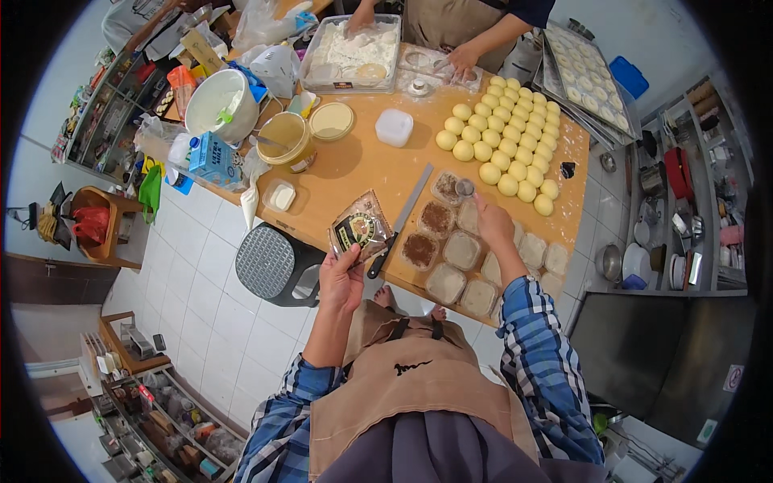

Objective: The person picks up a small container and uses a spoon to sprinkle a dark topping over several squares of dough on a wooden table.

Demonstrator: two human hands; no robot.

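My left hand [342,280] grips a clear packet [360,228] with a black and gold label, held up at the table's front edge. Between the fingers of my right hand [494,223] is a small round sieve [465,187], above the far end of the square plastic tubs. Brown powder covers two tubs, one of them the brown-dusted tub [436,219]; the far tub [446,185] beneath the sieve is only partly coated. Several pale-topped tubs [461,250] stand beside them, some hidden behind my right arm. A long knife [412,201] with a black handle lies between the packet and the tubs.
Rows of pale yellow dough balls [515,137] fill the table's right side. A co-worker's hands work at a flour tray [390,80] across the table. At left are a white bowl [221,105], a yellow bucket [287,145] and a blue milk carton [213,158]. A stool [266,262] stands below.
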